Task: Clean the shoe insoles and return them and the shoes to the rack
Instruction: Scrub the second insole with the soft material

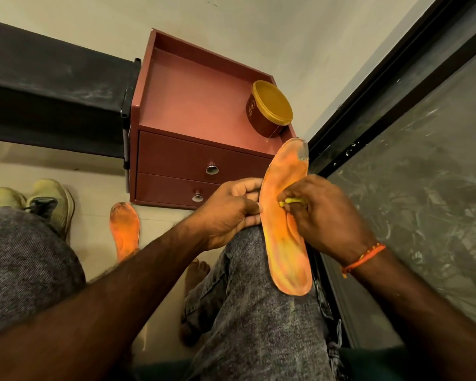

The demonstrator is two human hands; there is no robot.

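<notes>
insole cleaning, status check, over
Left hand grips orange insole edge on knee. Right hand pinches yellow cloth, on insole. Second insole on floor. Nothing obstructing.

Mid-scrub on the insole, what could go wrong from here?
The long orange foam insole is only balanced on the knee, pinched at one edge by the left hand; hard rubbing by the right hand with the small yellow cloth might flip it. The second orange insole on the floor could get stepped on.
</notes>
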